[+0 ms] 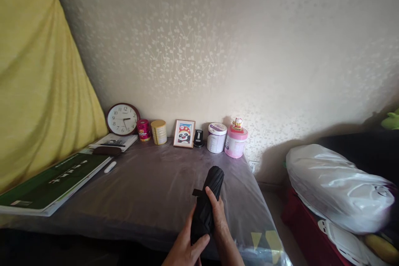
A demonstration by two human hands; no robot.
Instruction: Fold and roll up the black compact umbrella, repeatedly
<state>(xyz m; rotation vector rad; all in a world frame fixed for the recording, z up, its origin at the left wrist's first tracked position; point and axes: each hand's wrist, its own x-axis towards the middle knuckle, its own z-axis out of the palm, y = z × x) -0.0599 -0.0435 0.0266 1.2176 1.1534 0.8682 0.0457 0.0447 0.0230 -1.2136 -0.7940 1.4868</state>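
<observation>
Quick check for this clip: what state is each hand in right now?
Left hand: closed around the lower end of the folded black umbrella.
Right hand: closed on the same umbrella, higher up, thumb lying along it.

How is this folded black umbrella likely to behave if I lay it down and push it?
The umbrella would probably feel fairly stiff lengthwise, since its body looks straight. Its visible folds suggest the surface may give slightly. Its roughly cylindrical shape might roll, though the strap sticking out could stop it.
</observation>
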